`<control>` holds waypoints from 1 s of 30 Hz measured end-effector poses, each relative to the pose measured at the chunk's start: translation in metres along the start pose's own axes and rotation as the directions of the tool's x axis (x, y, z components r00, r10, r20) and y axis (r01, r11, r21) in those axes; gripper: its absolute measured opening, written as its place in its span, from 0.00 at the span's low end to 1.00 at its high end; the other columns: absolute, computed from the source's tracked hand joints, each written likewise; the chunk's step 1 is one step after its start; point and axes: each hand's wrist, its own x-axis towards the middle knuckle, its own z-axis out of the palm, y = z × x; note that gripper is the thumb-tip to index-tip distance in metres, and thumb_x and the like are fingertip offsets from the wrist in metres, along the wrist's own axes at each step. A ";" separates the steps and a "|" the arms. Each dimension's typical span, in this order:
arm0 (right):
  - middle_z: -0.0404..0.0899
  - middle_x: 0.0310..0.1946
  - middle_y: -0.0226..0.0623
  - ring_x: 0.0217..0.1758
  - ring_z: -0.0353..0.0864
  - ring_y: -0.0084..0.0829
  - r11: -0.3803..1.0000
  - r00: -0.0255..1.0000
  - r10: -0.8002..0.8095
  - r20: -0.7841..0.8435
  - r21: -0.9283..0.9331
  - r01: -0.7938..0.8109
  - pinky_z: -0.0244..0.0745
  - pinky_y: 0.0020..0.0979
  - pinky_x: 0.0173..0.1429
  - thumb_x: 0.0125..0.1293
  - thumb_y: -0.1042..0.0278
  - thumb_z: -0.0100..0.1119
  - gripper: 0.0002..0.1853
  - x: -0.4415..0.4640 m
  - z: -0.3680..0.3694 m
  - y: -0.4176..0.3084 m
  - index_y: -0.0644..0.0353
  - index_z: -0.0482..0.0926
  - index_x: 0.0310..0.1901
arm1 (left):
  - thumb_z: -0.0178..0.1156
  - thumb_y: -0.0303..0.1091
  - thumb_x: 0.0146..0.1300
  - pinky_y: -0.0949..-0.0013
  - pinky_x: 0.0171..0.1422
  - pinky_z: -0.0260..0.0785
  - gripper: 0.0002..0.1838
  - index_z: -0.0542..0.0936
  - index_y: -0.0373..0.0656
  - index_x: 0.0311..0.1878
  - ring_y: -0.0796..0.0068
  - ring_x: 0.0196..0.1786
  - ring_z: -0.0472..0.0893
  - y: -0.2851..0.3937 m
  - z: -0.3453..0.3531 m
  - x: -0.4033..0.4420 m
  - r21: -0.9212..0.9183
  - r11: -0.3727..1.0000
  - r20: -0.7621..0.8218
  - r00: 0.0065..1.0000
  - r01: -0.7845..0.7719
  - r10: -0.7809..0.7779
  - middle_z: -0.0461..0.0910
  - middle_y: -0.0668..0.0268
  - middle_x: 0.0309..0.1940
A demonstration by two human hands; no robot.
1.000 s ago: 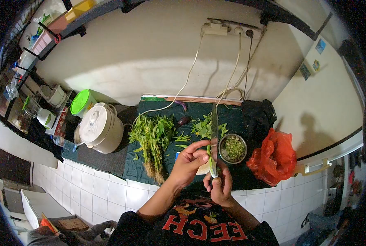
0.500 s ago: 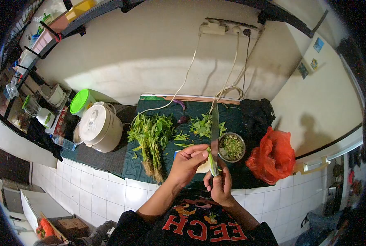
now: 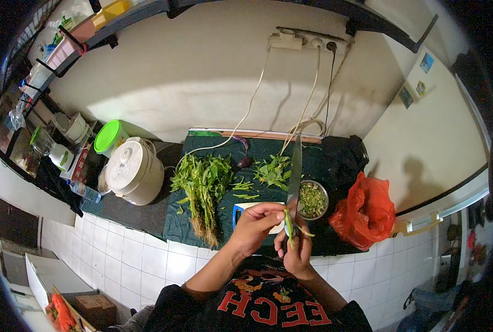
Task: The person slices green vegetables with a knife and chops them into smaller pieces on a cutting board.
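In the head view my left hand (image 3: 261,226) pinches a slim green pod (image 3: 288,223), its kind unclear, between thumb and fingertips. My right hand (image 3: 296,250) is wrapped round the handle of a long knife (image 3: 295,174), whose blade points up and away from me. The blade's base lies close against the pod, and a pale green strip sticks out to the right over my right fingers. Below the hands is a white cutting board (image 3: 249,207) with a blue edge, partly hidden. A metal bowl (image 3: 327,202) of chopped green and pale pieces stands just right of the blade.
A rooted bunch of leafy greens (image 3: 205,185) lies left on the dark cloth, beside loose green pods (image 3: 245,196). Picked leaves (image 3: 272,170) and purple eggplants (image 3: 244,161) lie behind. A red plastic bag (image 3: 365,213) sits right; a rice cooker (image 3: 134,170) stands left.
The knife has shifted slightly right and its base now meets the pod differently. A strip of the pod now juts out to the right. My left hand has moved a little right.
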 end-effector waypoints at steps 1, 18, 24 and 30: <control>0.71 0.21 0.31 0.18 0.65 0.16 0.998 0.998 0.055 -0.010 0.008 -0.055 0.59 0.18 0.21 0.76 0.58 0.39 0.27 0.000 -0.001 0.000 0.64 0.56 0.70 | 0.63 0.26 0.64 0.65 0.58 0.71 0.11 0.81 0.40 0.49 0.71 0.48 0.80 -0.002 0.000 0.000 0.021 1.000 0.009 1.000 0.015 -0.015 0.83 0.64 0.44; 0.68 0.19 0.31 0.15 0.63 0.19 0.975 0.969 0.221 -0.110 0.061 -0.215 0.59 0.21 0.18 0.78 0.53 0.36 0.19 0.012 0.004 0.015 0.61 0.65 0.53 | 0.65 0.25 0.61 0.71 0.51 0.73 0.09 0.82 0.39 0.46 0.76 0.42 0.81 -0.010 -0.026 0.011 0.175 0.981 -0.159 0.981 -0.078 0.107 0.83 0.66 0.40; 0.67 0.16 0.32 0.11 0.60 0.22 0.905 0.881 0.400 -0.251 0.263 -0.335 0.57 0.24 0.17 0.77 0.47 0.38 0.21 0.025 -0.012 0.043 0.58 0.66 0.35 | 0.65 0.30 0.64 0.76 0.47 0.70 0.14 0.80 0.41 0.52 0.83 0.41 0.78 -0.005 -0.041 0.014 0.137 0.990 -0.283 0.959 0.021 0.019 0.81 0.73 0.37; 0.66 0.15 0.32 0.12 0.59 0.24 0.383 0.475 0.878 0.066 0.499 -0.777 0.56 0.28 0.19 0.73 0.43 0.47 0.24 0.032 -0.048 0.131 0.57 0.69 0.30 | 0.62 0.34 0.67 0.73 0.50 0.69 0.12 0.78 0.44 0.52 0.82 0.43 0.77 -0.017 -0.067 0.020 0.148 0.986 -0.308 0.951 0.075 -0.026 0.78 0.74 0.40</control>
